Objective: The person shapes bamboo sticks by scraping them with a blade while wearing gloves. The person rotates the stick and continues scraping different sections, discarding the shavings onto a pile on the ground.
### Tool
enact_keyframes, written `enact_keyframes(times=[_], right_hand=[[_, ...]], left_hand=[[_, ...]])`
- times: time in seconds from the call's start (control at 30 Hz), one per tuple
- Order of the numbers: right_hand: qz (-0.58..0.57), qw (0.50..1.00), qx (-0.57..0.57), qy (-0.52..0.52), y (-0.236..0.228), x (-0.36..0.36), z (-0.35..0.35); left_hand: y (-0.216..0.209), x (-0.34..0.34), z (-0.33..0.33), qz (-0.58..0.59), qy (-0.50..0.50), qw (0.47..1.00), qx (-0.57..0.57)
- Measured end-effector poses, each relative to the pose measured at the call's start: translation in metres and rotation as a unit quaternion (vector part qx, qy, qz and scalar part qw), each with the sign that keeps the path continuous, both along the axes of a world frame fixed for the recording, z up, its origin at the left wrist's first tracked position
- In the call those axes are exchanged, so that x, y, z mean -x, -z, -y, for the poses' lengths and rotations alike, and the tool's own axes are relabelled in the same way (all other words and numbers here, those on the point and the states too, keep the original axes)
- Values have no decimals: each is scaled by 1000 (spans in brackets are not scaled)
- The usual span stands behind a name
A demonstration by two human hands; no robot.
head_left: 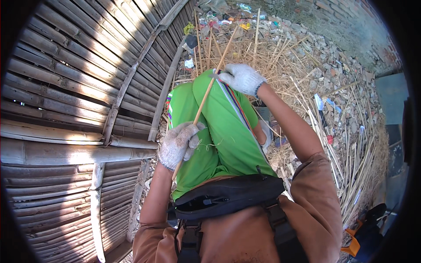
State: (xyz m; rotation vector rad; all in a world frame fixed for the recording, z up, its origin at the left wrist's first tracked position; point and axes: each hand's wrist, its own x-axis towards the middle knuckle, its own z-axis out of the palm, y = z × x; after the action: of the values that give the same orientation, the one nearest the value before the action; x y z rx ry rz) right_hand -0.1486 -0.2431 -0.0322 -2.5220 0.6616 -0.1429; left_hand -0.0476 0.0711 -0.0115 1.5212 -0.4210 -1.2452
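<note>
A long, thin bamboo stick (pixel 204 101) slants across my lap from the lower left up toward the rubble. My left hand (pixel 179 142), in a soiled white knit glove, is closed around its lower part, with a short end poking out below the palm. Wearing a matching glove, my right hand (pixel 242 79) is closed near my raised knee. From its fingers a small grey blade (pixel 213 76) sticks out and meets the stick; any handle is hidden in the glove. Thin curled shavings (pixel 215 143) lie on my green trousers (pixel 228 136) beside the left hand.
A bamboo slat wall (pixel 83 83) rises close on my left. Straw-like strips (pixel 280 57) cover the stony, littered ground ahead, with long split canes (pixel 340 162) to the right. A brick wall (pixel 346 26) stands beyond. Across my waist sits a black bag (pixel 230 195).
</note>
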Motion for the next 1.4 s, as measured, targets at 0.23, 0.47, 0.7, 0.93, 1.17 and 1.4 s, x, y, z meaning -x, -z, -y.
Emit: enact_keyframes(times=[0.23, 0.47, 0.7, 0.93, 1.17, 1.4], right_hand=[[-4, 999, 0, 37, -1, 1, 4], [24, 999, 24, 20, -12, 1, -1], [18, 999, 35, -2, -11, 8, -15], [31, 999, 10, -27, 4, 7, -18], [49, 998, 11, 42, 17, 4, -4], [76, 995, -21, -56, 11, 6, -16]], left_hand=[[3, -7, -3, -1, 10, 1000, 13], [4, -4, -3, -21, 0, 1000, 16], [6, -6, -2, -35, -2, 999, 20], [16, -16, 13, -177, -23, 981, 74], [32, -30, 27, -419, -19, 885, 202], [46, -28, 37, -443, -26, 870, 216]])
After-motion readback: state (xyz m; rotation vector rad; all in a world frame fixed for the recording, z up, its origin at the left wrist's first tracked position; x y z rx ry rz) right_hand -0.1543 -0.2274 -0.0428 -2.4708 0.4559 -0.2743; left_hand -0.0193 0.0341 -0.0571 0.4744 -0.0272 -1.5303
